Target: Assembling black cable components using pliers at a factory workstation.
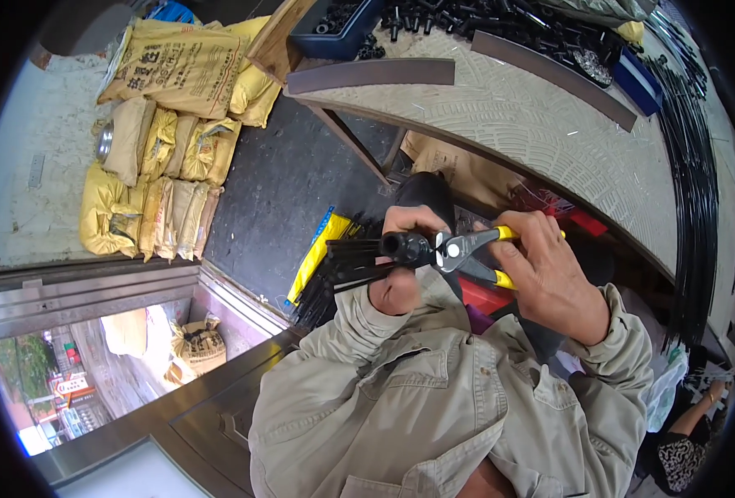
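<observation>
In front of my chest, my left hand [396, 292] is closed around a black tubular fitting [405, 247] with a round hole at its end. Thin black rods [357, 251] stick out leftward from the same grip; how they join the fitting is hard to make out. My right hand [546, 270] grips cutting pliers [459, 247] with yellow and black handles. Their metal jaws point left and meet the right end of the fitting. Whether the jaws bite on something there cannot be seen clearly.
A workbench [542, 124] curves across the upper right, with many small black parts [434, 21], blue bins [637, 79] and a bundle of long black rods [691, 207]. Yellow sacks [177, 70] are stacked at upper left. A yellow package [318, 257] lies beside me. Another person [687, 432] sits at lower right.
</observation>
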`<control>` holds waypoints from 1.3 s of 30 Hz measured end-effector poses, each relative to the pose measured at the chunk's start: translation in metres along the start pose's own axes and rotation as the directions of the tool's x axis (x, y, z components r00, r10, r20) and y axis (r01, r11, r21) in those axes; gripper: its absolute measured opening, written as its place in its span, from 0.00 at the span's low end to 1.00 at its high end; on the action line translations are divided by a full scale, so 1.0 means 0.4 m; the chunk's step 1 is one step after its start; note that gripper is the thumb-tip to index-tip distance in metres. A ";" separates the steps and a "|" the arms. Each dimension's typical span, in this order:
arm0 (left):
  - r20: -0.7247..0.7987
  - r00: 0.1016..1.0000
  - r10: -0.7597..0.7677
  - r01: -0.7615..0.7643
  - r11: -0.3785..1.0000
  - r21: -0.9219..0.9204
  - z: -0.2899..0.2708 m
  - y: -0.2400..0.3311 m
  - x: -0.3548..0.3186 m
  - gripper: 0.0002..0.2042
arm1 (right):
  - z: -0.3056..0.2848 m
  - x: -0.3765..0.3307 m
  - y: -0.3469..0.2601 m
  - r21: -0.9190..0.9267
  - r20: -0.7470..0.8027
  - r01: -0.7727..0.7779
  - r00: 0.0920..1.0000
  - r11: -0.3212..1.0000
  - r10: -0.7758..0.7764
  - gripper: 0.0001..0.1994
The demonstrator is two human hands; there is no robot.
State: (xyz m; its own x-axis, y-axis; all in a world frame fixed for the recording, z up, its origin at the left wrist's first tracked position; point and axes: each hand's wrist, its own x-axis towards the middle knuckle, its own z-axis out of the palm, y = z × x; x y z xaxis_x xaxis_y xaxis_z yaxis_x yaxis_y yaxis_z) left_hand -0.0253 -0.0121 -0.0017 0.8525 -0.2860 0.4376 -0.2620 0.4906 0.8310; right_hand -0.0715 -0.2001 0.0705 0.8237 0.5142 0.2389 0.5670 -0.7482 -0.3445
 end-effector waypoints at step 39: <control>-0.160 0.987 -0.004 -0.013 0.994 -0.109 0.126 0.013 0.066 0.11 | -0.063 -0.153 0.398 -0.548 -0.298 -0.356 0.929 0.757 0.221 0.21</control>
State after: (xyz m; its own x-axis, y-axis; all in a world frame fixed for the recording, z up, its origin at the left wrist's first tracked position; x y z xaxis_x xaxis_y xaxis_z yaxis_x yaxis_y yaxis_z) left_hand -0.0270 -0.0586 0.0314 0.9149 -0.1530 0.3735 -0.2223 0.5813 0.7827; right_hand -0.0316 -0.3613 0.0238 0.8900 0.1870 0.4159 0.1349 -0.9792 0.1516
